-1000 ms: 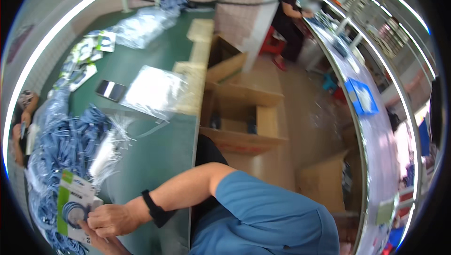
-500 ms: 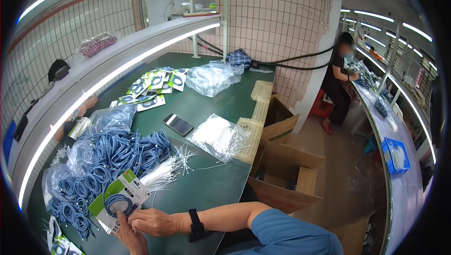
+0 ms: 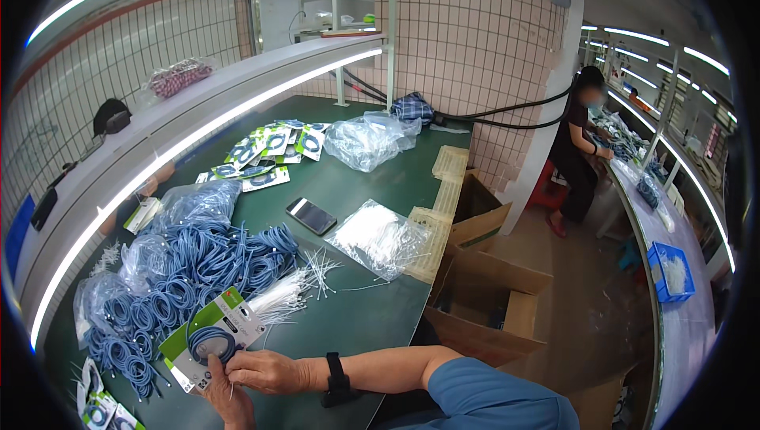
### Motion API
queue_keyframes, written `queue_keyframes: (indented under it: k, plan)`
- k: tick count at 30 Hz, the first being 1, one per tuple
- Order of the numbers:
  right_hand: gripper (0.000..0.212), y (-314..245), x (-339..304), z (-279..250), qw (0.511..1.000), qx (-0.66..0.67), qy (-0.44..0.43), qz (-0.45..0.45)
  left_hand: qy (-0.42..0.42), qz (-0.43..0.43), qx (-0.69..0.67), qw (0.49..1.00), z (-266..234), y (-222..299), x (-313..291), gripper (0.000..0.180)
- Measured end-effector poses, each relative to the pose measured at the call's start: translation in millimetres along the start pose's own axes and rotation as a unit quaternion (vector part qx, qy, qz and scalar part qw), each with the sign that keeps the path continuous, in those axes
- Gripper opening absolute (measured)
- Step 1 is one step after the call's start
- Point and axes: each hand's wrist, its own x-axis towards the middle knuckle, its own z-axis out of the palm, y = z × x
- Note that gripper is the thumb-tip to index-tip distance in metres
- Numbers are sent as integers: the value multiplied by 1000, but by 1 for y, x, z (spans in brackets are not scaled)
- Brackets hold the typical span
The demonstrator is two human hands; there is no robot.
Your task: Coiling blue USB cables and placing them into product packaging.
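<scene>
A green and white backing card with a coiled blue cable on its front is tilted over the near left of the table. My left hand is closed on the card's lower edge, its thumb against the coil. Beside it, my right hand pinches a thin white cable tie at the coil's lower side; the tie's tail shows below the fingers. Most of the tie is hidden by hand and card. Just beyond lie a heap of coiled blue cables and a bundle of white cable ties.
A phone and a clear bag of white ties lie mid-table. Carded cables and crumpled clear plastic are farther back. Open cardboard boxes stand right of the table. Another person works at the right bench.
The whole view has shifted slightly, so things sit a little farther right and lower. Both hands stay at the card, and the white tie's tail now shows below my right fingers.
</scene>
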Motion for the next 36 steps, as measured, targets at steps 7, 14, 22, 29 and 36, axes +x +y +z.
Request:
queue_keyframes:
  k: [7, 14, 22, 29, 36]
  plan:
    - [26, 2, 2, -4, 1000, -8, 8, -9, 6, -4, 47, 999, -12, -8, 7, 43]
    - [22, -7, 4, -6, 1000, -13, 9, 3, -5, -39, 32, 999, -15, -4, -4, 42]
    - [18, -2, 26, -31, 994, -68, 78, -33, -13, -51, -18, 998, 1, 2, -10, 40]
    - [34, 4, 28, -33, 997, -59, 40, -28, -41, 23, 157, 987, 10, 17, -9, 33]
    - [38, -5, 22, -25, 996, -64, 10, -61, -20, -23, -44, 999, 21, 36, -12, 38]
